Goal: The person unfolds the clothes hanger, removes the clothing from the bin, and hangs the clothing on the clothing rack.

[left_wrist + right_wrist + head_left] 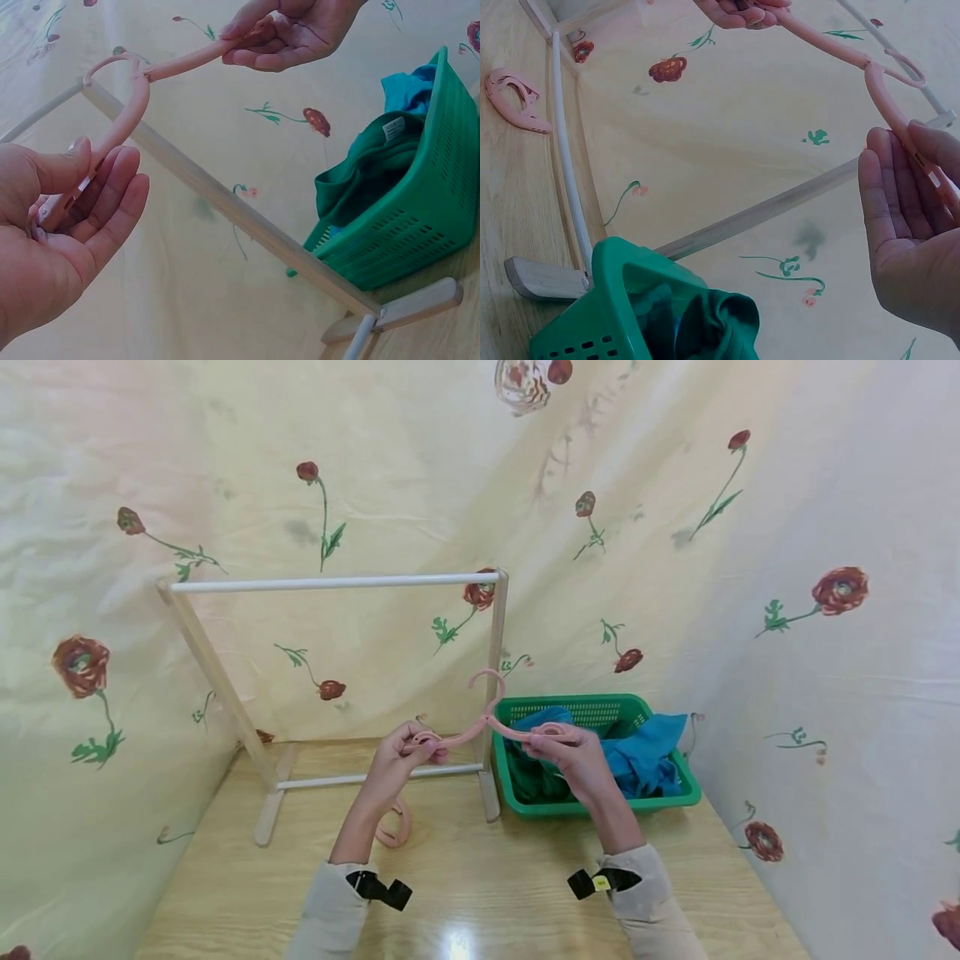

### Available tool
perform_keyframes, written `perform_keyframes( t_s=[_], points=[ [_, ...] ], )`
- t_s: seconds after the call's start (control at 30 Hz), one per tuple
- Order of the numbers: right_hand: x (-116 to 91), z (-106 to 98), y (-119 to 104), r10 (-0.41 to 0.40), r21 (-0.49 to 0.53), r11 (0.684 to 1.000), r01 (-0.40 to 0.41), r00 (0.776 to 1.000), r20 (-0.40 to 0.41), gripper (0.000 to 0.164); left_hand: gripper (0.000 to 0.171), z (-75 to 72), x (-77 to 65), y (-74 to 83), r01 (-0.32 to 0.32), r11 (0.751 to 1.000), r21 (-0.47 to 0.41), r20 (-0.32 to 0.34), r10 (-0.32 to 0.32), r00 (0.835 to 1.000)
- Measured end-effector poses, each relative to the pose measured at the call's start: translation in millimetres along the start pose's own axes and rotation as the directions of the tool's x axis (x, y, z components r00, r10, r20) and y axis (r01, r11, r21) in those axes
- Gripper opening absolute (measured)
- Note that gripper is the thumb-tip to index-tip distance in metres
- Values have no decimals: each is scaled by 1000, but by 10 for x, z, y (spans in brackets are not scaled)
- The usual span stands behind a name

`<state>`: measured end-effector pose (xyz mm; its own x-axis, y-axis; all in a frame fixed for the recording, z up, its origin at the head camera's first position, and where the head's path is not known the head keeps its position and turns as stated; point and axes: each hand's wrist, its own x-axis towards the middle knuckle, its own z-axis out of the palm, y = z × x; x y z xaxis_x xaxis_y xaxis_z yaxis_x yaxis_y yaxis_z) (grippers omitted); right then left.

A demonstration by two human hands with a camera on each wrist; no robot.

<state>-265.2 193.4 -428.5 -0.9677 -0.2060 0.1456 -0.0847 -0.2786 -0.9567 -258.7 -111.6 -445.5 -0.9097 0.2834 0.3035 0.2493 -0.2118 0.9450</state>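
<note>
A pink clothes hanger (487, 719) is held up in front of the rack, its hook pointing upward. My left hand (395, 757) pinches the end of its left arm between thumb and fingers. At the other end, my right hand (577, 762) grips the right arm the same way, in front of the green basket. Both wrist views show the thumbs pressed on the hanger arms; the left wrist view shows the hanger (129, 124) spread between the two hands. A second pink hanger (516, 101), folded, lies on the table and is partly hidden behind my left forearm in the head view.
A wooden rack with a white top rail (330, 583) stands at the back left. Right of it sits a green basket (600, 808) holding blue and dark green cloth (647, 756). Flowered fabric (405, 460) hangs around the wooden table (480, 877).
</note>
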Motion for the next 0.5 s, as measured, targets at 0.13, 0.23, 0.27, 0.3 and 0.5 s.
perform_keyframes(
  t_s=[0.13,0.23,0.27,0.3,0.5],
  points=[
    [0,23,20,49,-14,999,-48,999,17,8,18,3,-8,18,-3,1000,3,-17,3,1000],
    [-1,35,37,61,-23,998,-61,998,26,6,17,1,-18,28,-6,1000,12,-18,6,1000],
    [-1,37,43,61,-32,998,-60,998,28,6,18,-2,-23,31,-3,1000,16,-21,4,1000],
    [1,38,50,61,-43,997,-60,998,29,6,18,-6,-28,33,-1,1000,21,-24,1,1000],
    [19,29,84,86,-139,987,-81,996,32,8,23,-65,-70,55,35,997,61,-26,-34,999]
  ],
)
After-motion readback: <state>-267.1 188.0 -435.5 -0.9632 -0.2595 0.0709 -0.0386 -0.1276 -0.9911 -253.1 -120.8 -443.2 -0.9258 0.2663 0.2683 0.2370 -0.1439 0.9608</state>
